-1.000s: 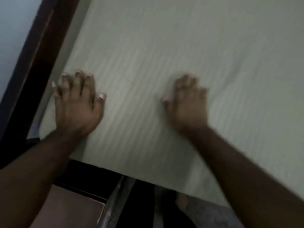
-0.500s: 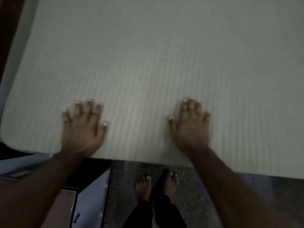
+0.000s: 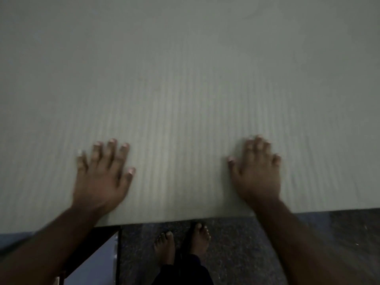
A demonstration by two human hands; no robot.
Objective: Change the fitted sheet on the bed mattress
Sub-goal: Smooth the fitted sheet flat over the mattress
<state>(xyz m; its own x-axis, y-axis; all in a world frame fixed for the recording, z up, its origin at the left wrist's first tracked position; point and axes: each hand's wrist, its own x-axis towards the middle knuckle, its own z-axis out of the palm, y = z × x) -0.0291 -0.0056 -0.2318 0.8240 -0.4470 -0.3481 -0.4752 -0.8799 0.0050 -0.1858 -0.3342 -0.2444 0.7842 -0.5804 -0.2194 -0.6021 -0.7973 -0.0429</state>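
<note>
Hands both lie flat, fingers spread, on the pale ribbed sheet (image 3: pixel 185 99) near its front edge: left hand (image 3: pixel 102 177) and right hand (image 3: pixel 257 173) well apart, bare feet (image 3: pixel 183 243) on the floor below.

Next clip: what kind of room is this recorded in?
Most likely a bedroom in a home, though little of the room shows. A wide, pale striped mattress fills the view, with the left hand and right hand flat on it, and bare feet stand on a dark speckled floor.
</note>
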